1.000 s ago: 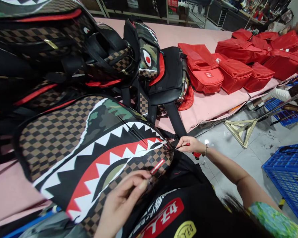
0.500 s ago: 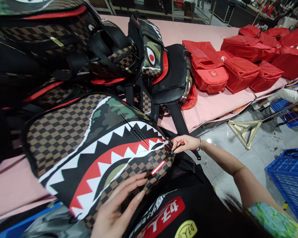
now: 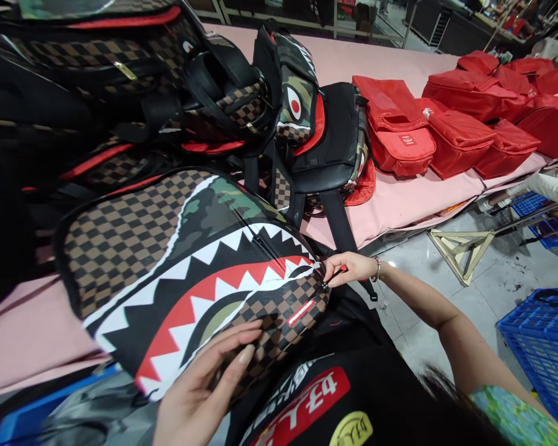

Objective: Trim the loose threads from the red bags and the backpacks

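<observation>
A backpack (image 3: pixel 125 241) with a brown-and-black check, a camouflage patch and a red-and-white shark mouth lies tilted in front of me. My left hand (image 3: pixel 198 378) is at its lower edge, fingers stretched and apart, holding nothing. At the bag's right end, my right hand (image 3: pixel 351 267) pinches what looks like a zipper pull (image 3: pixel 325 284) at the seam. Its fingertips partly hide the pull. A small red label (image 3: pixel 301 313) sits on the checked panel between my hands.
More checked backpacks (image 3: pixel 232 99) are piled behind. Several red bags (image 3: pixel 460 139) stand farther right on the pink-covered table (image 3: pixel 385 210). Below are a blue crate (image 3: pixel 539 347) and a cream triangular stand (image 3: pixel 462 251). A black garment with a red patch (image 3: pixel 307 402) is close to me.
My left hand has slid a little to the left and down along the bag. My right hand keeps its pinch at the bag's end. The view has shifted slightly.
</observation>
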Tool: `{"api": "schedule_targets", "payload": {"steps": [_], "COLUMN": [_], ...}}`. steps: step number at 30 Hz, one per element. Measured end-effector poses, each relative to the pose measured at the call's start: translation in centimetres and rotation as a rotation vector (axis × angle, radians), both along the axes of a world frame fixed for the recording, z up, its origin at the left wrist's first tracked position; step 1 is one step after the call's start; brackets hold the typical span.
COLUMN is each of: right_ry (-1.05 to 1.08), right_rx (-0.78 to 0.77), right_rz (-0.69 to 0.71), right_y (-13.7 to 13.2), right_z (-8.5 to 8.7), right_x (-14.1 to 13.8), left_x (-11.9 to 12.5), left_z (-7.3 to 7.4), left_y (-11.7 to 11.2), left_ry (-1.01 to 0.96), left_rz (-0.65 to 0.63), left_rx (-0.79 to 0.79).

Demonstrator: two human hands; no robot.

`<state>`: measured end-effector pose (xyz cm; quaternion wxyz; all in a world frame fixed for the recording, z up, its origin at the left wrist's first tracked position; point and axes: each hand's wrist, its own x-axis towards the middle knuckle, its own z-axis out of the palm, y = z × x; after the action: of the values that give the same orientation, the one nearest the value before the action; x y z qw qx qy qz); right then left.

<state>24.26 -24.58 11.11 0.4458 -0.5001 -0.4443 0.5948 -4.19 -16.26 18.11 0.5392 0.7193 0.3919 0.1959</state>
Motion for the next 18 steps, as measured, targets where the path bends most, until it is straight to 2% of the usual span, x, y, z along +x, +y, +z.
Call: {"api": "schedule_targets", "payload": {"steps": [3, 9, 14, 18], "right_ry": [-0.01, -0.118, -0.168, -0.215], "right_rx": [0.018, 0.114, 0.15, 0.173], "right_rz": [0.046, 0.168, 0.237, 0.194], "right_y": [0.7, 2.1, 2.8, 2.3], "right_z": [0.2, 0.7, 1.3, 1.6], "right_x": [-0.4, -1.8, -2.9, -2.8], "left_x": [-0.3, -1.9, -2.4, -2.7], "left_z": [-0.6, -3.2, -3.6, -4.0], "left_y": [0.4, 1.9, 1.9, 2.0], "left_ry": [0.001, -0.002, -0.008, -0.007], "left_rz": [0.009, -0.014, 0.002, 0.018], "left_rx": [0.005, 0.056, 0.058, 0.052]}}
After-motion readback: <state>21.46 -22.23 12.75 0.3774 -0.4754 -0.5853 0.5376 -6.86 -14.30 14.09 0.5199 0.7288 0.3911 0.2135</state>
